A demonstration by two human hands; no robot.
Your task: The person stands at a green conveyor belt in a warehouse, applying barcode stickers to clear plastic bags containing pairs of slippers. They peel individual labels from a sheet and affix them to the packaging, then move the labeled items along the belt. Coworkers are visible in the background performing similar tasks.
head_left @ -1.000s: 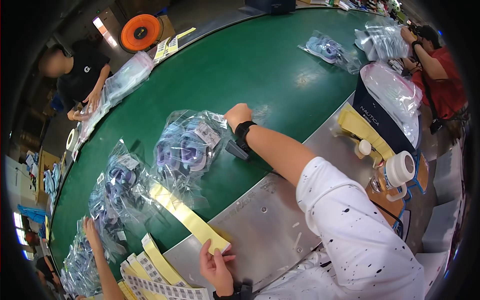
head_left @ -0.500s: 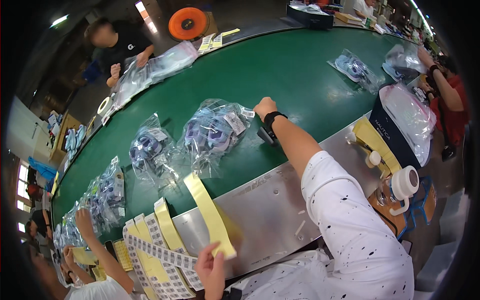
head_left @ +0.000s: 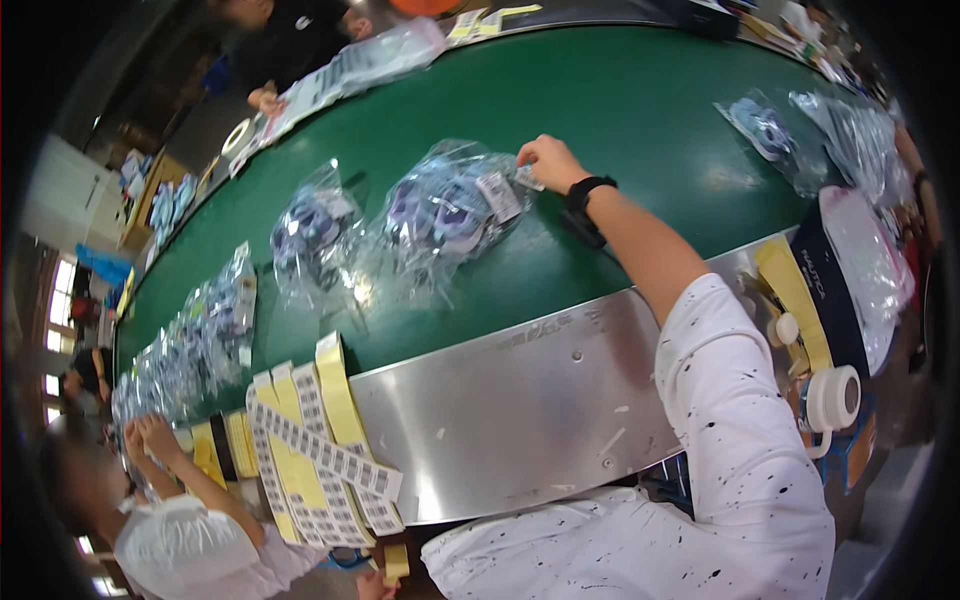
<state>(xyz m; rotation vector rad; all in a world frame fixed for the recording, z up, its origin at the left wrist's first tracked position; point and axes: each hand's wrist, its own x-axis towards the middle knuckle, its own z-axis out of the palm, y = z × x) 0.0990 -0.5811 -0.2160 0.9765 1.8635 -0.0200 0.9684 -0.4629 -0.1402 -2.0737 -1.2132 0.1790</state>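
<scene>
My right hand (head_left: 552, 162) reaches over the green belt, fingers pinched at a small white label (head_left: 530, 179) on the upper right corner of a clear plastic bag. Inside this bag is a pair of blue and purple shoes (head_left: 452, 208), with a larger white tag (head_left: 499, 196) showing. A second bagged pair of shoes (head_left: 308, 226) lies to its left. At the lower edge, partly cut off, my left hand (head_left: 375, 586) has its fingers closed on a yellow backing strip (head_left: 397, 562).
Barcode label strips (head_left: 325, 455) lie on the metal ledge (head_left: 500, 400). More bagged shoes (head_left: 195, 340) line the belt at left, beside a co-worker (head_left: 190, 540). At right stand a dark box (head_left: 830, 290) of plastic bags and a white-lidded bottle (head_left: 832, 398). Another co-worker (head_left: 300, 45) is across.
My left hand has dropped from the ledge to the lower edge with the yellow strip. My right hand stays at the bag's corner, now over the label. The whole view has shifted.
</scene>
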